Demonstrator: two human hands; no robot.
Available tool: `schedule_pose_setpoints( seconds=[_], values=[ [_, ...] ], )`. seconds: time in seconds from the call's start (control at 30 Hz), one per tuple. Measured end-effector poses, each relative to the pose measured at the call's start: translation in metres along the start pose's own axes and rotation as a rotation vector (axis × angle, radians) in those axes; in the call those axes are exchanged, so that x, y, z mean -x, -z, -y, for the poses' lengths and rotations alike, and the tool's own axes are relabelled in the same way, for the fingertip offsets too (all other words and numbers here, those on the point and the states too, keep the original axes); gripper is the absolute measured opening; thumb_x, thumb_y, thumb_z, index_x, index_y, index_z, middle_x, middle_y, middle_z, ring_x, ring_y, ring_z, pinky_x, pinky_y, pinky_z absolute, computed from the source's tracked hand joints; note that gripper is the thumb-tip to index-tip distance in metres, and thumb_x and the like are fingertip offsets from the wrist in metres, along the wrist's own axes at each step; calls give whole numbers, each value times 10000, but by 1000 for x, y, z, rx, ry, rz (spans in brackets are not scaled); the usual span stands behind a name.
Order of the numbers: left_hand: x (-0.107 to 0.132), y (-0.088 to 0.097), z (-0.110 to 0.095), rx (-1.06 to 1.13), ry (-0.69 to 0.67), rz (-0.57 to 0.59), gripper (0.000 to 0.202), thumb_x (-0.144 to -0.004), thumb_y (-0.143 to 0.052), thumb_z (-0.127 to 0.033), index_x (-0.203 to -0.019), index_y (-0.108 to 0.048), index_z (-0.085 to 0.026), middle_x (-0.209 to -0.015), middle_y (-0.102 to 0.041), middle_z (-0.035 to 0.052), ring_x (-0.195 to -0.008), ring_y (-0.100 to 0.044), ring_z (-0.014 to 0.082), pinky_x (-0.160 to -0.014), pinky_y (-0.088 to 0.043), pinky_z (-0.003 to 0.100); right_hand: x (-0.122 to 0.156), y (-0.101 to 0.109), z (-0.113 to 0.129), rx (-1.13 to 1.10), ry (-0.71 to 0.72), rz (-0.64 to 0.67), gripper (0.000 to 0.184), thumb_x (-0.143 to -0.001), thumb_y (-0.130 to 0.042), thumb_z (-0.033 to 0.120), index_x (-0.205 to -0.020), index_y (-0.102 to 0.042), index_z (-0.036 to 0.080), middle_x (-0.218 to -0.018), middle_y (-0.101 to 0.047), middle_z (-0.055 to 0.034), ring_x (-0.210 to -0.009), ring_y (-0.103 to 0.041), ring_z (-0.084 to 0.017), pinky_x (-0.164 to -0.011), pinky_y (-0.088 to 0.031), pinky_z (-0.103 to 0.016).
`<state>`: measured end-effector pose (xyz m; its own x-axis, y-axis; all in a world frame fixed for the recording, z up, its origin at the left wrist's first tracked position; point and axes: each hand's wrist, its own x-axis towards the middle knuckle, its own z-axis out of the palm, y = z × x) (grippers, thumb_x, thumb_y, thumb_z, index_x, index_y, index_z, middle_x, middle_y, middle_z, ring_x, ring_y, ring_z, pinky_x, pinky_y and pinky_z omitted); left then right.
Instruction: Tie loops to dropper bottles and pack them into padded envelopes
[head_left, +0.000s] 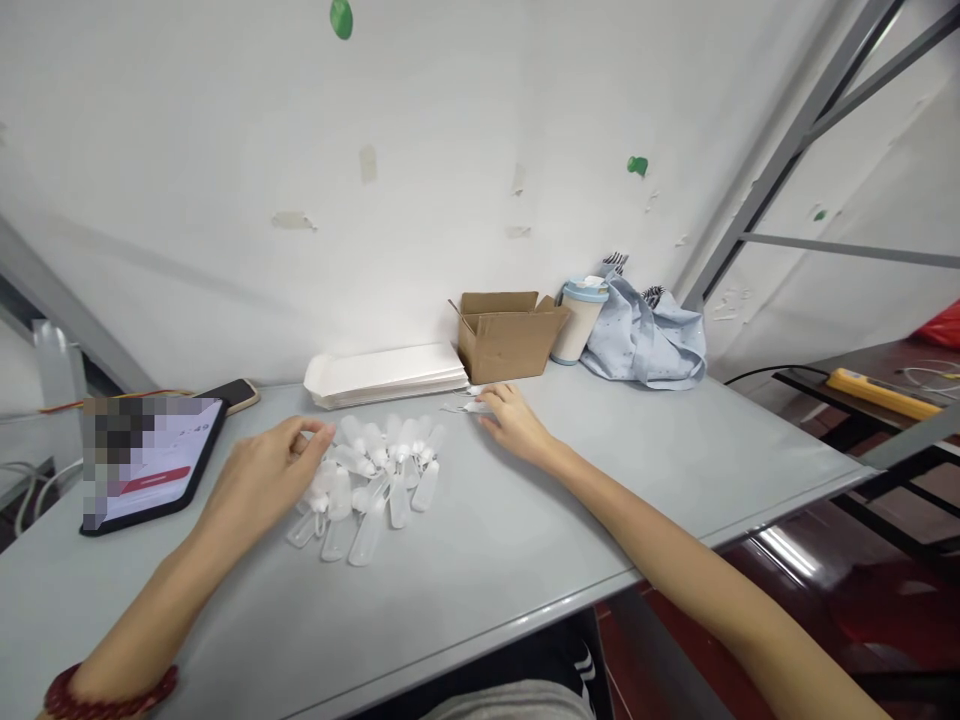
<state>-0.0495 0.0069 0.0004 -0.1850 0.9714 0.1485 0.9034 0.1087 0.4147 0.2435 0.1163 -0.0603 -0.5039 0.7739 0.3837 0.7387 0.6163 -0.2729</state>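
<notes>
A loose pile of several small translucent plastic squeeze bottles [367, 514] lies on the grey table. At the left edge of this pile is my left hand [266, 475], its thumb and index finger pressed together. Whatever that pinch holds, if anything, is hidden. My right hand [517, 425] rests low over the table in front of the cardboard box, with thumb and fingers around a small translucent bottle [474, 407] that is partly covered. Just behind the pile, a stack of white paper sheets or envelopes [386, 372] lies close to the wall.
The open cardboard box [514, 345] stands by the wall, with a lidded cup [579, 325] and a light blue cloth bag [645, 335] to its right. On the left lie a large tablet-like device [161, 480] and a phone [232, 393]. Metal frame posts flank the table.
</notes>
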Motion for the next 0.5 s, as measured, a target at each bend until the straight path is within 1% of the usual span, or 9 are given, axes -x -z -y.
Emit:
schedule_pose_setpoints(
  seconds=[0.07,0.17,0.27,0.37,0.43,0.5],
  values=[
    [4,0,-3,29,-36,-23,403,-851,-355,-540,-898,-583,-210,-642,-633,-12,-636,-571,196,-614,-361,257,1,1,3,0,-13,31,283,-828,-575,118,-1107,-569,161,-1147,-586,-140,-1106,-492,-266,-909,-410,-412],
    [8,1,-8,62,-72,-83,386,-853,-386,-525,-870,-589,-198,-639,-624,-11,-614,-549,177,-604,-358,244,2,3,8,-13,-32,56,262,-815,-574,81,-1067,-588,151,-1097,-632,-145,-1043,-555,-270,-855,-429,-394],
    [9,2,-10,67,-65,-155,344,-852,-388,-470,-787,-587,-196,-605,-595,-21,-528,-488,145,-561,-344,234,2,9,14,-42,-66,20,233,-824,-544,62,-1034,-600,146,-1073,-649,-144,-990,-590,-255,-824,-436,-370],
    [11,2,-12,114,-80,-170,343,-847,-385,-442,-749,-596,-190,-612,-589,-22,-477,-443,124,-516,-332,233,2,17,23,-81,-100,-48,231,-864,-503,91,-1078,-582,130,-1101,-643,-139,-995,-596,-228,-823,-439,-337],
    [14,0,-16,189,-108,-134,361,-842,-404,-466,-798,-624,-183,-643,-597,-12,-509,-476,130,-508,-345,229,4,24,32,-180,-106,-83,219,-889,-502,161,-1093,-575,136,-1094,-649,-112,-970,-602,-196,-784,-451,-294],
    [17,-3,-21,270,-143,-99,380,-837,-432,-486,-891,-648,-179,-662,-604,-3,-574,-524,146,-523,-371,221,7,30,43,-403,-115,-106,216,-898,-508,250,-1072,-589,152,-1023,-666,-77,-884,-611,-171,-702,-454,-265]
  ],
)
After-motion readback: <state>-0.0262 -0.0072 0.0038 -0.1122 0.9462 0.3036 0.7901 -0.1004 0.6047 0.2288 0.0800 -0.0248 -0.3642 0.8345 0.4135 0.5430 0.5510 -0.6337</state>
